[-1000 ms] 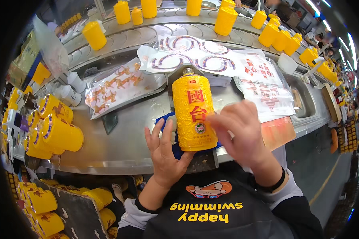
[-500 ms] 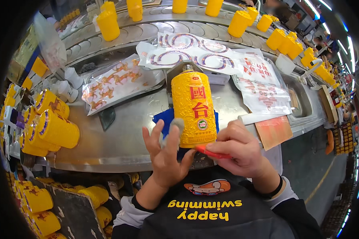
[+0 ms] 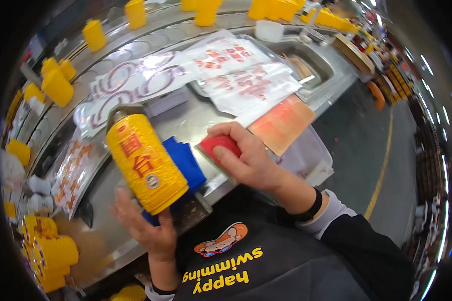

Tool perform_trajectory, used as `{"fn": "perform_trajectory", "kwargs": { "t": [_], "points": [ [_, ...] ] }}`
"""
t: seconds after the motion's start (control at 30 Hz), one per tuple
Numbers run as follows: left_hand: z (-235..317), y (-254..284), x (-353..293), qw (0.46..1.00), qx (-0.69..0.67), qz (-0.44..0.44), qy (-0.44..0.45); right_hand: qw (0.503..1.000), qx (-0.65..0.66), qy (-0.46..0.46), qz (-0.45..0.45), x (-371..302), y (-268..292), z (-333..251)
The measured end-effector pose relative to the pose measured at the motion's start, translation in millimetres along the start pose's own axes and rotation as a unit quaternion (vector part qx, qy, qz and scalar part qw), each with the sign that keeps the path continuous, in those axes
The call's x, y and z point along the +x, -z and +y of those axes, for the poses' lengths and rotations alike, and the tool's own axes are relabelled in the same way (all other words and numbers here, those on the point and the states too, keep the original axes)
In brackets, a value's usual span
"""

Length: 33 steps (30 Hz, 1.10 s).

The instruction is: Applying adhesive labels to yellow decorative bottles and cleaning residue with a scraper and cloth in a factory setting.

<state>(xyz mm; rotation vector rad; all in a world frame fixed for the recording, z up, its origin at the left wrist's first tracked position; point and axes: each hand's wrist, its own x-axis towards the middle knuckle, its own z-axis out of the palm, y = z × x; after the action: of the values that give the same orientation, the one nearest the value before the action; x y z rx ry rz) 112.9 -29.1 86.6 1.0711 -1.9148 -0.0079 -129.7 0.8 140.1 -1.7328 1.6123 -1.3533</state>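
Observation:
A tall yellow ribbed bottle (image 3: 144,163) with red characters and a small round sticker stands tilted in front of me. My left hand (image 3: 145,226) is under and behind its base, fingers wrapped around the bottom. My right hand (image 3: 246,158) holds a small flat red piece (image 3: 218,146) at the counter's front edge, just right of the bottle. A blue cloth (image 3: 186,160) lies on the steel counter (image 3: 196,118) between the bottle and my right hand.
Clear bags with red print (image 3: 241,75) and white sheets with ring patterns (image 3: 120,85) cover the counter. Yellow bottles (image 3: 58,85) ride the curved conveyor behind. More yellow bottles (image 3: 45,251) are stacked at lower left. A steel sink (image 3: 306,65) sits at right.
The view swung left and tilted. The bottle now leans, with my left hand beneath its base. My right hand came off the bottle's front and moved right, holding the red piece.

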Motion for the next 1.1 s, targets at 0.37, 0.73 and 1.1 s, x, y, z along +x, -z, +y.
{"fn": "perform_trajectory", "kwargs": {
  "t": [0.37,0.73,1.1],
  "points": [
    [4,-11,-4,0.959,-0.243,-0.049,0.135,0.908,-0.417,0.032,-0.006,-4,129,105],
    [-7,-12,-13,0.943,-0.292,-0.060,0.147,0.953,-0.277,0.119,-0.043,2,98,80],
    [-3,-13,-15,0.936,-0.288,-0.058,0.193,0.956,-0.195,0.175,-0.133,-3,60,64]
  ]
}}
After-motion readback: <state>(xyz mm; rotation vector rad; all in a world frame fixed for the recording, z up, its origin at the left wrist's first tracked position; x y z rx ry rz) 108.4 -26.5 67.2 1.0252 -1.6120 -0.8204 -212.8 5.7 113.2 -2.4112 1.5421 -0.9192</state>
